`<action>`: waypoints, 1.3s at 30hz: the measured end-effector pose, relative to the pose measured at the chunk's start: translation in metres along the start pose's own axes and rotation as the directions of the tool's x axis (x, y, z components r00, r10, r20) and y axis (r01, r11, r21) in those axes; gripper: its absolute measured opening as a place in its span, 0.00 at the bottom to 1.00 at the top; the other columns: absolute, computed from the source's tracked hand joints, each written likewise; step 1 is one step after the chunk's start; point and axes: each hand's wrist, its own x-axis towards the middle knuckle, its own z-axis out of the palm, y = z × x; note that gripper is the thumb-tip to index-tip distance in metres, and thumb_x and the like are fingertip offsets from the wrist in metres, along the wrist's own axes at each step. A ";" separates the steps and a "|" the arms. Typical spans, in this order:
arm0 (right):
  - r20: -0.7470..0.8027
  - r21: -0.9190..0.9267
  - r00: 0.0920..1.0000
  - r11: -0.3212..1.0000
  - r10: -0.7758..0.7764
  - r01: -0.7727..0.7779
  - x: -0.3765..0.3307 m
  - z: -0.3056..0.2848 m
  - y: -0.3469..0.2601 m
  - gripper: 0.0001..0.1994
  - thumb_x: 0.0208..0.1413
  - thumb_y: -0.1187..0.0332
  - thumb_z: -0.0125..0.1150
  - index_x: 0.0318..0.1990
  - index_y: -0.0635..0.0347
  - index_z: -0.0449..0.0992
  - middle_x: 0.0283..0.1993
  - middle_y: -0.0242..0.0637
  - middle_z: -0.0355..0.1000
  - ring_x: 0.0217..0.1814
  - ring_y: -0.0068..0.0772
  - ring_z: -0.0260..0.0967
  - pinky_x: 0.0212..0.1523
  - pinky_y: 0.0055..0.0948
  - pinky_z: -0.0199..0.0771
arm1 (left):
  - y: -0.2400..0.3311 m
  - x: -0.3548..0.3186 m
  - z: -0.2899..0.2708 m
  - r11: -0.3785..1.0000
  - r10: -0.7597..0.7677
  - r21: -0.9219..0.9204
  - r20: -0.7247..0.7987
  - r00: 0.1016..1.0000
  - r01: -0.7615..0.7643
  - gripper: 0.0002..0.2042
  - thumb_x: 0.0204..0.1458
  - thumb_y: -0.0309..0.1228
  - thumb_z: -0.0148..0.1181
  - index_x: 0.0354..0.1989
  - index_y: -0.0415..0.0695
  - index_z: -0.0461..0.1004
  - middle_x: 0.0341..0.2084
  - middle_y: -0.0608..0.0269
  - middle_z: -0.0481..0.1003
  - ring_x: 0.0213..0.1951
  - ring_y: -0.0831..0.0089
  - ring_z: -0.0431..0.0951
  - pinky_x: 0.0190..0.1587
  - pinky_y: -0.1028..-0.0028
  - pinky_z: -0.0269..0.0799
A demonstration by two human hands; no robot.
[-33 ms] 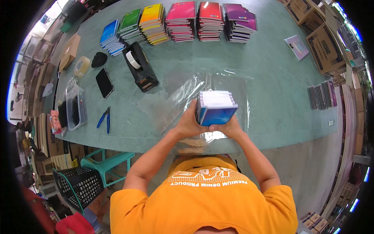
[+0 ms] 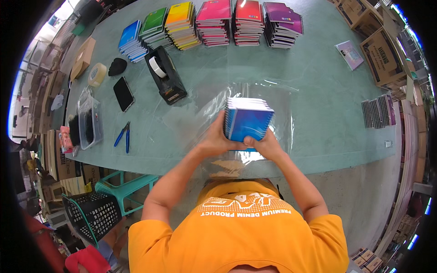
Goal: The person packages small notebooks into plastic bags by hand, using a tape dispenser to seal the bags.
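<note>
Between my two hands is a stack of blue spiral notebooks (image 2: 250,123), tilted so its blue cover faces up and the white page edges point away from me. My left hand (image 2: 217,135) wraps round the left side, by the wire coil. With its thumb across the near edge, my right hand (image 2: 265,144) closes on the right corner. Beneath the stack, a clear plastic sheet (image 2: 281,102) lies on the green table (image 2: 327,136) and reflects light.
Along the far side stand notebook piles in blue (image 2: 130,34), green, yellow, pink, red and purple (image 2: 284,18). On the left are a tape dispenser (image 2: 168,79), phone (image 2: 123,94), blue pliers (image 2: 123,136) and plastic bin (image 2: 91,125). Cartons (image 2: 382,59) line the right; a green stool (image 2: 132,189) stands below.
The blue notebooks have shifted slightly left and tipped, so more of the top cover shows and less of the page edges. Both hands keep hold of them.
</note>
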 end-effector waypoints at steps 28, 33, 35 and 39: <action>0.380 -0.912 0.921 0.130 -0.081 0.388 0.034 -0.123 -0.008 0.35 0.47 0.57 0.59 0.65 0.46 0.55 0.71 0.36 0.43 0.74 0.41 0.32 0.69 0.52 0.31 | 0.006 0.050 -0.001 0.744 -0.547 -0.216 0.348 0.762 0.632 0.35 0.34 0.30 0.72 0.54 0.37 0.63 0.45 0.55 0.72 0.47 0.66 0.73 0.51 0.69 0.68; 0.386 -0.914 0.916 0.086 -0.114 0.396 0.033 -0.127 0.001 0.35 0.49 0.54 0.55 0.66 0.45 0.52 0.72 0.34 0.42 0.74 0.40 0.32 0.70 0.50 0.29 | 0.003 0.053 0.005 0.770 -0.542 -0.160 0.347 0.765 0.618 0.36 0.34 0.30 0.72 0.55 0.37 0.62 0.46 0.55 0.71 0.50 0.66 0.71 0.53 0.68 0.65; 0.377 -0.920 0.918 0.062 -0.121 0.386 0.033 -0.129 0.004 0.35 0.49 0.52 0.53 0.66 0.43 0.52 0.72 0.34 0.41 0.74 0.40 0.32 0.70 0.50 0.28 | 0.006 0.052 0.006 0.767 -0.529 -0.188 0.354 0.771 0.613 0.36 0.34 0.31 0.72 0.55 0.38 0.62 0.47 0.55 0.71 0.50 0.65 0.71 0.54 0.68 0.64; 0.378 -0.924 0.923 0.041 -0.069 0.381 0.034 -0.125 -0.003 0.34 0.52 0.48 0.49 0.66 0.49 0.52 0.71 0.37 0.43 0.74 0.40 0.32 0.70 0.48 0.28 | 0.006 0.048 0.007 0.800 -0.538 -0.123 0.287 0.793 0.587 0.36 0.34 0.34 0.72 0.54 0.37 0.63 0.47 0.54 0.71 0.49 0.65 0.71 0.53 0.68 0.65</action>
